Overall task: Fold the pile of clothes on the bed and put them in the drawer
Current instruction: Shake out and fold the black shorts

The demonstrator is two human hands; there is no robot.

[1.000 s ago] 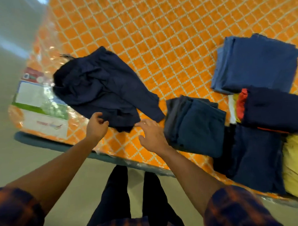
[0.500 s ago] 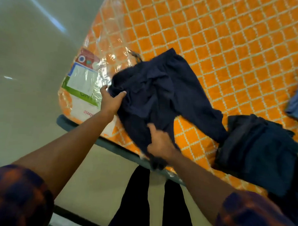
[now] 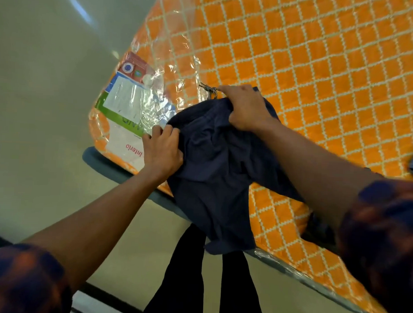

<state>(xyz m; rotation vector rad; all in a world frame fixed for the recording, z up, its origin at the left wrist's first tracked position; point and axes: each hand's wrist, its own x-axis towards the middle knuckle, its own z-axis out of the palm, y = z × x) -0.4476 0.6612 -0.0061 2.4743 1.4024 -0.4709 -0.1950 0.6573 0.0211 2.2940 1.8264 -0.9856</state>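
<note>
Clear plastic over the label (image 3: 125,99) at the orange bed (image 3: 320,78) corner, left grip (image 3: 162,150) clenched on the navy garment (image 3: 214,184), right grip (image 3: 245,108) bunching its far edge, garment lying at the bed's near edge, hem draping over the side.

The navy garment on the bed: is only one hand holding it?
No, the left hand and the right hand both hold the navy garment at its top edge, one near each end.
</note>
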